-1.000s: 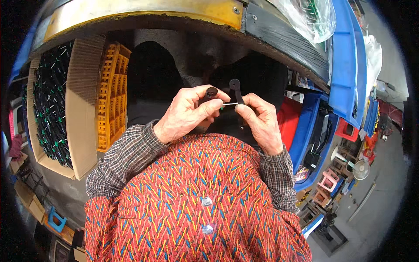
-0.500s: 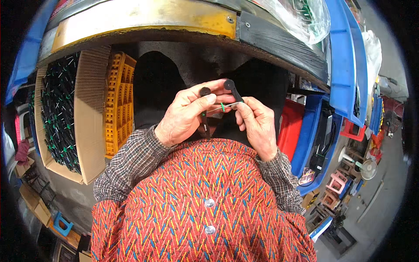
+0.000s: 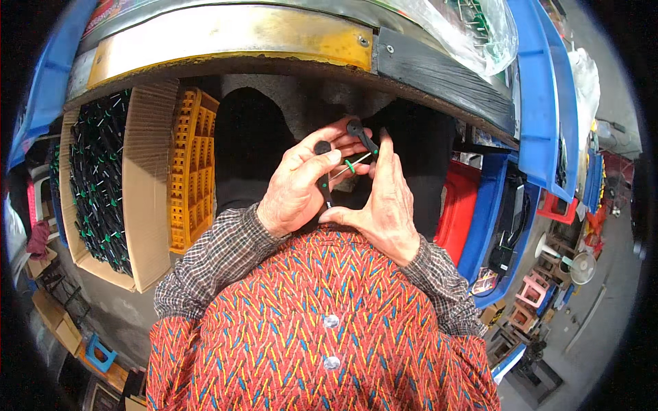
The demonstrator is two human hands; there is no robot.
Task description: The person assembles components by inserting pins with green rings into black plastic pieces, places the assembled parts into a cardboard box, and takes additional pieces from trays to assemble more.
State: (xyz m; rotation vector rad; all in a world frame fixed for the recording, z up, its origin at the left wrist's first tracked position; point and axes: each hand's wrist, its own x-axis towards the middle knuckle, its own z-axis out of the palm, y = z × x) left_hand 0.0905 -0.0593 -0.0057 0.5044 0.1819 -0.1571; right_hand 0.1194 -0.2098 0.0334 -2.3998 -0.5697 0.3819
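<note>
Two slim black plastic arms with round heads, the near-left arm (image 3: 325,181) and the far-right arm (image 3: 364,139), are linked by a thin metal rod bearing a green ring (image 3: 349,166). My left hand (image 3: 299,178) pinches the near-left arm between thumb and fingers; its fingers also reach behind the far-right arm. My right hand (image 3: 385,202) is spread wide, thumb stretched toward the lower end of the near-left arm and fingers upright beside the far-right arm. Whether its fingertips touch either piece I cannot tell. Both hands are above my lap, before the patterned red apron (image 3: 322,288).
A metal-edged workbench (image 3: 233,38) crosses the far side. At left stand a cardboard box (image 3: 152,185) full of similar black and green parts and an orange plastic crate (image 3: 192,171). Blue bins (image 3: 538,96), a red container (image 3: 454,205) and a plastic bag (image 3: 497,58) are at right.
My right hand has let go of the rod's end by the far-right arm and opened, its thumb swinging down and left. My left hand keeps its pinch.
</note>
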